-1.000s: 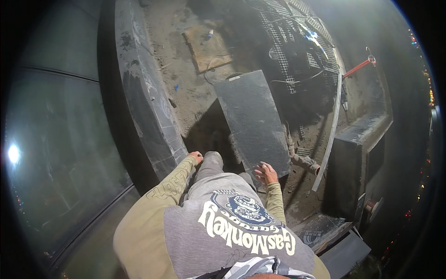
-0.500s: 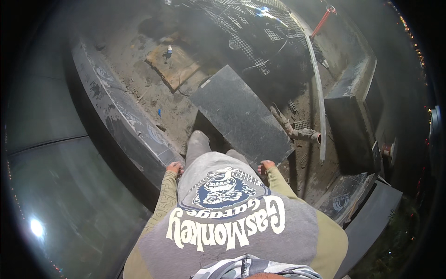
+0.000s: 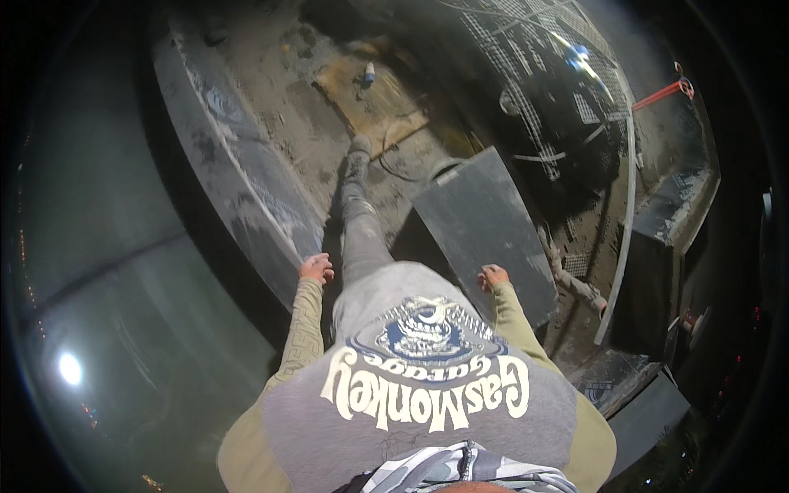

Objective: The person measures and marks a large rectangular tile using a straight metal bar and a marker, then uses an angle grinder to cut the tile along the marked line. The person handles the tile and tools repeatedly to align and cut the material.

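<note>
My left hand [image 3: 317,268] hangs beside my hip near the dusty, dark grey low wall on the left. Its fingers are loosely bent and apart, with nothing in them. On the other side, my right hand [image 3: 493,277] appears in front of the near part of a flat, dark grey rectangular board [image 3: 486,218]. Whether it touches the board cannot be seen; its fingers are half curled and hold nothing visible. My left leg [image 3: 360,218] is stretched forward, its foot at the edge of a dirty brown wooden panel [image 3: 374,94].
A small blue-and-white object [image 3: 370,72] stands on the panel. The low wall [image 3: 238,168] runs along the left. Perforated mesh [image 3: 526,74], a pale curved strip [image 3: 629,214], a dusty pipe [image 3: 579,287] and a red-handled tool [image 3: 657,96] lie to the right.
I have stepped forward, my left leg reaching the brown panel. The view has turned, so the board and panel appear farther right. Both hands have swung forward.
</note>
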Demonstrator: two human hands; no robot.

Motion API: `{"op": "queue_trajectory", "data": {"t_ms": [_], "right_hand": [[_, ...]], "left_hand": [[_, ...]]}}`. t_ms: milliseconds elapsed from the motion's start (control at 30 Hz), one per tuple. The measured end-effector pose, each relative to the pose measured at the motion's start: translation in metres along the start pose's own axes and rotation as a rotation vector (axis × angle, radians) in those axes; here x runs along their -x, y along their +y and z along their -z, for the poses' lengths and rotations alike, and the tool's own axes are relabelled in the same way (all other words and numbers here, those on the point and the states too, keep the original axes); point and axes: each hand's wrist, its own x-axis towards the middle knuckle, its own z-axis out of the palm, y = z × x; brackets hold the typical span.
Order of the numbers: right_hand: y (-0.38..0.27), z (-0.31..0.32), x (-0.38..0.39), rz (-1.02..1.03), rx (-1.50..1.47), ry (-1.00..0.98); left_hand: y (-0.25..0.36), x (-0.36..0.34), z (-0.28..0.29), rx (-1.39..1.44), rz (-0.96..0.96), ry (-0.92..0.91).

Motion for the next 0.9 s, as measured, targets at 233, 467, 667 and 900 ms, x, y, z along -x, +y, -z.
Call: {"op": "queue_trajectory", "data": {"t_ms": [233,467,667,900], "right_hand": [[-0.248,-0.170,-0.001,-0.084,-0.063,-0.080],[-0.381,-0.203,-0.016,0.054,-0.135,-0.111],[-0.397,-0.192,-0.174,0.100,0.188,-0.047],[-0.523,-0.216,-0.276,0.333,0.428,0.083]], "left_hand": [[0.211,-0.176,0.044,-0.250,0.004,0.028],[0.357,-0.215,-0.018,-0.318,-0.073,0.036],[0.401,-0.274,-0.085,-0.413,-0.261,0.013],[0.415,-0.467,-0.179,-0.570,-0.396,0.008]]}}
